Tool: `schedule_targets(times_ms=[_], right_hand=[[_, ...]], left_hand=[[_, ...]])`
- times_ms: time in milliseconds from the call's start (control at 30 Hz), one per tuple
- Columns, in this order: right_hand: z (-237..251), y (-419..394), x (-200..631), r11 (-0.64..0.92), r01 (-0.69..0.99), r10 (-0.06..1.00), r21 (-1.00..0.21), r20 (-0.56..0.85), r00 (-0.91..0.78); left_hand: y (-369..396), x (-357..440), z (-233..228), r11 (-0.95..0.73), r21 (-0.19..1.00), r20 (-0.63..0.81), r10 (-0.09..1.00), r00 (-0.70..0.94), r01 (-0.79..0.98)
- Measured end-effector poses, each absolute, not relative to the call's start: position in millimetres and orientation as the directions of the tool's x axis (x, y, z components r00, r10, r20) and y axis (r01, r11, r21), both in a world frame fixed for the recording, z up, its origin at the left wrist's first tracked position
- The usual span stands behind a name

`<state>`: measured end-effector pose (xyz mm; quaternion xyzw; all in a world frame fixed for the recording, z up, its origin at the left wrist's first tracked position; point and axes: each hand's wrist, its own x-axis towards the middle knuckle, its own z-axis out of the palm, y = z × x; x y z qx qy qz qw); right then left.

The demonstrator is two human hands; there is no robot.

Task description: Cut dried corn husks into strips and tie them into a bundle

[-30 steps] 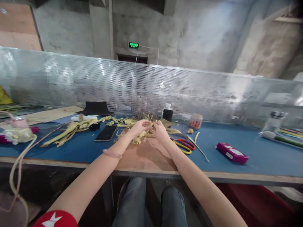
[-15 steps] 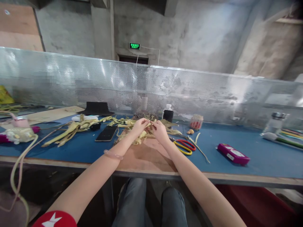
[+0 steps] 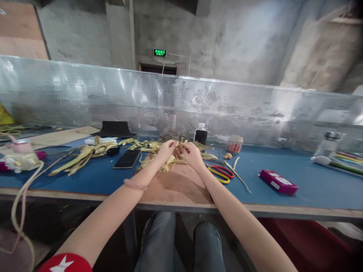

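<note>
My left hand [image 3: 166, 150] and my right hand [image 3: 192, 155] meet over the middle of the table, fingers pinched close together. A small pale piece shows between the fingertips; its kind is hard to make out and my fingers partly hide it. Beneath and behind them lies a loose heap of dried, yellowish husk-like strips [image 3: 169, 162], spread on a brown board [image 3: 172, 187]. To the right of my right hand rest scissors [image 3: 222, 173] with one red and one yellow handle loop, partly hidden by the forearm. A thin pale stalk [image 3: 239, 178] lies beside them.
Left of the board are a dark phone [image 3: 126, 159] and a bundle of dried husks [image 3: 85, 155]. A dark bottle [image 3: 200, 135] and a jar [image 3: 235, 144] stand behind. A purple pack [image 3: 278, 182] sits at right. A perforated metal screen [image 3: 241, 107] runs along the back.
My right hand has shifted slightly, its fingers turning over the pale piece. Both hands remain together above the husk heap. The camera view has moved a little.
</note>
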<state>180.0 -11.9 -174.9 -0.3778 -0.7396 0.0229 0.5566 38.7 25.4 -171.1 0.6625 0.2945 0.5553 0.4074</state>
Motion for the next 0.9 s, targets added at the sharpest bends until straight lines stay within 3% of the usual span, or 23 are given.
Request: schedule_targets(times_ms=[367, 600, 900], right_hand=[[-175.3, -0.8, 188.5, 0.673, 0.368, 0.667, -0.642, 0.741, 0.073], [-176.0, 3.6, 190.3, 0.647, 0.237, 0.709, -0.725, 0.686, 0.163], [-175.3, 5.2, 190.9, 0.637, 0.057, 0.747, -0.769, 0.634, 0.201]], left_hand=[[19.4, 38.6, -167.5, -0.333, 0.923, 0.366, 0.915, 0.172, -0.193], [25.0, 39.5, -167.2, -0.176, 0.940, 0.256, 0.931, 0.260, -0.292], [15.5, 38.5, -166.3, -0.235, 0.942, 0.307, 0.890, 0.337, -0.238]])
